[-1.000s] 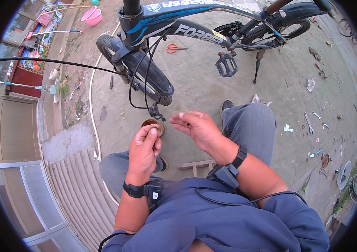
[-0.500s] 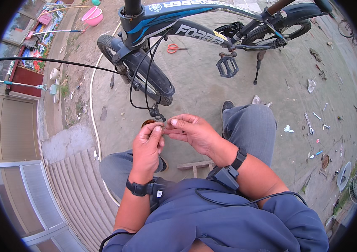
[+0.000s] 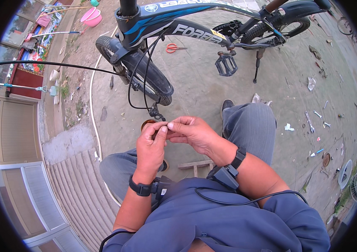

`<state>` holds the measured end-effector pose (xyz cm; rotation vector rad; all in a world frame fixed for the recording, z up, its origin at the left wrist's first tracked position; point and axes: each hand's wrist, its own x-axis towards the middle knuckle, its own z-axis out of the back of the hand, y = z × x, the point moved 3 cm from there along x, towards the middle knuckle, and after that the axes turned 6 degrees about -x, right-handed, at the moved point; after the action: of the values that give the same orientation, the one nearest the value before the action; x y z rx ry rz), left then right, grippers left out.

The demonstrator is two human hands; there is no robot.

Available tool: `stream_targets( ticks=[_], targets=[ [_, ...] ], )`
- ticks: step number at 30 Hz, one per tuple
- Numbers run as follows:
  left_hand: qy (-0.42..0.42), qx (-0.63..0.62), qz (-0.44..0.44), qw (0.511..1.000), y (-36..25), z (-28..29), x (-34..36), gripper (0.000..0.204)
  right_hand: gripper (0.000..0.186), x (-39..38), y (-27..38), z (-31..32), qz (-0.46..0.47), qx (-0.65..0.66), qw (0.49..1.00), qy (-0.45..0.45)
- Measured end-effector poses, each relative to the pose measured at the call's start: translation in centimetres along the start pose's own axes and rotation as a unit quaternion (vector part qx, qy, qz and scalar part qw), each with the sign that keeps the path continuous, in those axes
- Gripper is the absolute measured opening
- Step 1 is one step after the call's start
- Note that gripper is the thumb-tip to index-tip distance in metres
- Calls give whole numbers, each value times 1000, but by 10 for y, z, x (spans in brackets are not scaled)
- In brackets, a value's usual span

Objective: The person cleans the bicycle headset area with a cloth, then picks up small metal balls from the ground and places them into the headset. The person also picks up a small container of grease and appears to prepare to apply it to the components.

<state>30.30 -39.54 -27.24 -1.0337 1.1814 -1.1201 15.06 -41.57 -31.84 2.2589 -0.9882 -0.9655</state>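
My left hand (image 3: 150,142) and my right hand (image 3: 193,133) meet in front of me, thumbs and fingertips pinched together. Whatever lies between the fingertips is too small to make out. Just beyond them hangs a small black mechanical part (image 3: 156,113), at the lower end of curved black cables (image 3: 130,93). Those cables run from the bicycle (image 3: 161,25), a black, blue and white frame standing across the far side. Its front wheel (image 3: 155,82) is turned toward me. Partly hidden behind my left fingers is a round brownish object (image 3: 147,122).
Orange-handled scissors (image 3: 172,48) lie beyond the front wheel. Wrenches (image 3: 309,122) and small parts are scattered on the ground at right. A low wooden stool (image 3: 195,164) is between my legs. A pale hose (image 3: 92,96) runs along the left, beside ribbed steps (image 3: 75,193).
My fingertips have drawn closer together, the right thumb now meeting the left fingers. The view has shifted slightly; the bicycle stands as before.
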Motion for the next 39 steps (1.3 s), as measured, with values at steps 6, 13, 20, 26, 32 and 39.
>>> stream_targets(
  ticks=[6, 13, 20, 26, 32, 39],
  targets=[
    [-1, 36, -38, 999, -6, -1, -3, 16, 32, 0, -2, -1, -11, 10, 1000, 5],
    [11, 92, -90, 992, -4, 3, -2, 16, 19, 1, -3, -2, -30, 40, 999, 8],
    [7, 39, -89, 995, -3, 2, -3, 14, 12, 1, -1, -3, -23, 49, 998, 32],
    [-3, 18, -78, 997, -8, 3, 2, 12, 13, 1, 2, 0, -12, 60, 998, 8],
    [-57, 82, -153, 983, -59, 26, 43, 12, 12, -2, 6, -3, -18, 29, 999, -13],
    [-93, 193, -396, 893, -155, 27, 102, 9, 10, 0, 6, -3, -20, 37, 999, -18]
  ],
)
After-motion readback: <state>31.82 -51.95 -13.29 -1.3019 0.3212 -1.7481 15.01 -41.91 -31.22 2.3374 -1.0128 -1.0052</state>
